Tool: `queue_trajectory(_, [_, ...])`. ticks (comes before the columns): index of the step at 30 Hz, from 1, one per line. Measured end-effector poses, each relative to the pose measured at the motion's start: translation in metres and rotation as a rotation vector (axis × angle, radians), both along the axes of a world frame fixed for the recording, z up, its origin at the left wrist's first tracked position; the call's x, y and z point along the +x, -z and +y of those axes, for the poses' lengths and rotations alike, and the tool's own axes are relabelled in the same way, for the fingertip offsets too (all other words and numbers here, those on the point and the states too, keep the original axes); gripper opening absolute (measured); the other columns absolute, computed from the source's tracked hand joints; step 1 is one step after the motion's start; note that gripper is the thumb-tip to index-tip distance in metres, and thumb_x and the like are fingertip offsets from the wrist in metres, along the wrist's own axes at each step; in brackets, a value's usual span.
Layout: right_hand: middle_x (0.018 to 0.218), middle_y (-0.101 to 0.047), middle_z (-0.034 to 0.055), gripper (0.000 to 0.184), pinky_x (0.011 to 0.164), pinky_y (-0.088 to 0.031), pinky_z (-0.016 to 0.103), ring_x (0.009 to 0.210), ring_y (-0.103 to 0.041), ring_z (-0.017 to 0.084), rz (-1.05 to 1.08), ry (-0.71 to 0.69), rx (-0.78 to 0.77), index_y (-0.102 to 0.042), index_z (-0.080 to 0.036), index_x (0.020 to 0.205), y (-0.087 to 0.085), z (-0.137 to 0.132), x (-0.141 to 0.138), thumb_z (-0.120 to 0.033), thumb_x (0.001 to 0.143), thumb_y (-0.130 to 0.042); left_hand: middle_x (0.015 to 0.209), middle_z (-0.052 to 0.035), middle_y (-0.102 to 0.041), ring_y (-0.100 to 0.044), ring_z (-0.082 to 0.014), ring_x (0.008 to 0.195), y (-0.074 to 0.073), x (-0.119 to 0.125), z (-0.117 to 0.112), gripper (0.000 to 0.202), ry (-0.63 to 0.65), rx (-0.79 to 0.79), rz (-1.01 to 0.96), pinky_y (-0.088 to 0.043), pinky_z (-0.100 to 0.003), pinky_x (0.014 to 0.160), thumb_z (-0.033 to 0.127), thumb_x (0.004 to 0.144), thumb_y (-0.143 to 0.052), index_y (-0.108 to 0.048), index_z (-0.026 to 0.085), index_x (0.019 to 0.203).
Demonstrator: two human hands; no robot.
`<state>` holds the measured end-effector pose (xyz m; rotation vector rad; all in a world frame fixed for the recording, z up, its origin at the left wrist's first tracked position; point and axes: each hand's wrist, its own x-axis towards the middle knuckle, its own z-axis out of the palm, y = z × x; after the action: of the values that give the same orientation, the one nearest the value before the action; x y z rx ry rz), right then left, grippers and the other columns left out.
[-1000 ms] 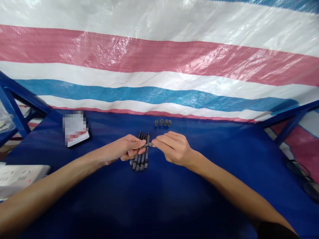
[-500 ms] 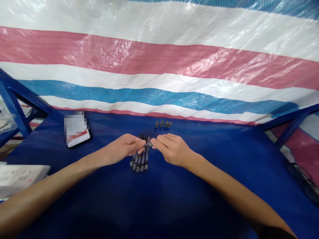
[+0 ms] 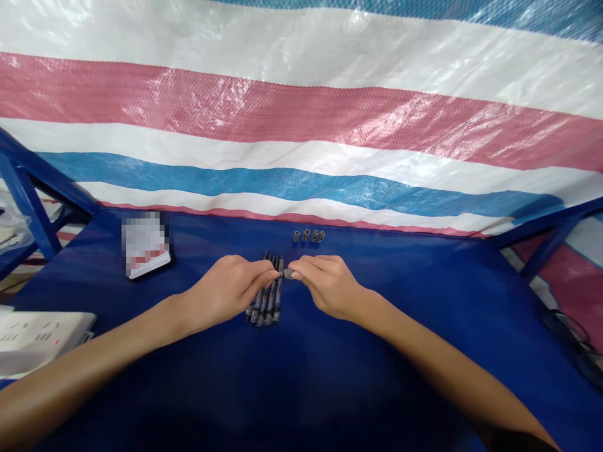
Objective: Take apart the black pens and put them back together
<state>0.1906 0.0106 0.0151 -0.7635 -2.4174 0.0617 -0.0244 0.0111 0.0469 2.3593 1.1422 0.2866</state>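
At centre frame, I hold a small grey part (image 3: pixel 289 274) above the blue worktop (image 3: pixel 301 383), my right grip (image 3: pixel 330 282) closed to a fingertip pinch on it, my left grip (image 3: pixel 230 282) pinched just as tightly at its left end. Slim dark rods (image 3: pixel 269 307) lie side by side beneath, partly hidden by my fingers; four short metal cylinders (image 3: pixel 306 235) sit in a row above centre, near a striped sheet (image 3: pixel 301 113).

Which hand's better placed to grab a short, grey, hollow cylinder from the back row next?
Right hand, probably: the four short, grey, hollow cylinders sit just beyond its fingers; the left hand is farther left, beside slim black rods. Both pinch at a small grey piece, though.
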Motion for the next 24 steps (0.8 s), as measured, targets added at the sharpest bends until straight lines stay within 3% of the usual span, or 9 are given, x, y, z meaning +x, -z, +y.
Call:
queue_trajectory(4, [0.067, -0.055, 0.0016, 0.034, 0.056, -0.034, 0.023, 0.057, -0.045, 0.010, 0.051, -0.004, -0.279, -0.057, -0.013, 0.082, -0.005, 0.000, 0.000, -0.025, 0.099, -0.030, 0.053, 0.0019, -0.044, -0.034, -0.0097, 0.047, 0.006, -0.002, 0.000, 0.036, 0.025, 0.131, 0.063, -0.018, -0.024, 0.051, 0.037, 0.095, -0.032, -0.053, 0.017, 0.074])
queue_trajectory(10, [0.056, -0.041, -0.0039, 0.043, 0.053, -0.032, 0.021, 0.051, -0.039, 0.008, 0.147, 0.021, -0.685, -0.049, -0.016, 0.064, -0.017, 0.000, -0.001, -0.036, 0.098, -0.034, 0.053, 0.0000, -0.052, -0.035, -0.0091, 0.045, 0.012, -0.003, 0.000, 0.040, 0.119, 0.401, 0.134, -0.016, -0.025, 0.049, 0.035, 0.097, -0.030, -0.055, 0.016, 0.072])
queue_trajectory(13, [0.053, -0.039, -0.0055, 0.042, 0.049, -0.035, 0.020, 0.047, -0.040, 0.007, 0.279, -0.022, -1.035, -0.055, -0.015, 0.069, -0.013, 0.003, 0.001, -0.043, 0.095, -0.040, 0.054, 0.0012, -0.054, -0.038, -0.0094, 0.045, 0.014, -0.003, 0.000, 0.037, 0.193, 0.626, 0.133, -0.019, -0.025, 0.049, 0.030, 0.098, -0.032, -0.055, 0.016, 0.073])
queue_trajectory(16, [0.047, -0.029, -0.0103, 0.038, 0.047, -0.041, 0.022, 0.037, -0.030, 0.005, 0.406, -0.149, -1.464, -0.057, -0.014, 0.074, -0.006, 0.009, 0.004, -0.046, 0.092, -0.046, 0.053, 0.0024, -0.051, -0.039, -0.0104, 0.045, 0.015, -0.004, -0.001, 0.033, 0.262, 0.827, 0.139, -0.024, -0.025, 0.050, 0.026, 0.098, -0.035, -0.055, 0.017, 0.073])
queue_trajectory(18, [0.045, -0.024, -0.0125, 0.036, 0.047, -0.043, 0.023, 0.033, -0.023, 0.003, 0.448, -0.222, -1.641, -0.057, -0.014, 0.074, -0.004, 0.011, 0.005, -0.044, 0.092, -0.048, 0.053, 0.0027, -0.050, -0.039, -0.0106, 0.045, 0.015, -0.004, 0.000, 0.033, 0.296, 0.891, 0.139, -0.026, -0.025, 0.050, 0.025, 0.098, -0.035, -0.054, 0.017, 0.071])
queue_trajectory(20, [0.044, -0.022, -0.0128, 0.036, 0.048, -0.044, 0.024, 0.032, -0.022, 0.004, 0.459, -0.224, -1.643, -0.058, -0.014, 0.074, -0.004, 0.011, 0.004, -0.043, 0.093, -0.046, 0.052, 0.0029, -0.049, -0.038, -0.0102, 0.044, 0.015, -0.005, 0.002, 0.035, 0.292, 0.875, 0.116, -0.025, -0.025, 0.049, 0.025, 0.098, -0.035, -0.052, 0.017, 0.069])
queue_trajectory(21, [0.043, -0.024, -0.0122, 0.038, 0.048, -0.045, 0.025, 0.033, -0.024, 0.004, 0.459, -0.193, -1.561, -0.058, -0.014, 0.075, -0.005, 0.010, 0.003, -0.043, 0.095, -0.043, 0.052, 0.0031, -0.049, -0.037, -0.0099, 0.044, 0.015, -0.006, 0.003, 0.035, 0.266, 0.832, 0.099, -0.024, -0.025, 0.048, 0.026, 0.098, -0.034, -0.052, 0.016, 0.069])
queue_trajectory(24, [0.056, -0.048, -0.0050, 0.034, 0.058, -0.048, 0.026, 0.046, -0.045, 0.008, 0.390, -0.019, -1.003, -0.062, -0.014, 0.087, -0.006, 0.006, -0.001, -0.041, 0.095, -0.044, 0.049, 0.0045, -0.045, -0.035, -0.0087, 0.043, 0.012, -0.007, 0.009, 0.036, 0.123, 0.525, 0.047, -0.021, -0.024, 0.047, 0.029, 0.098, -0.032, -0.051, 0.016, 0.070])
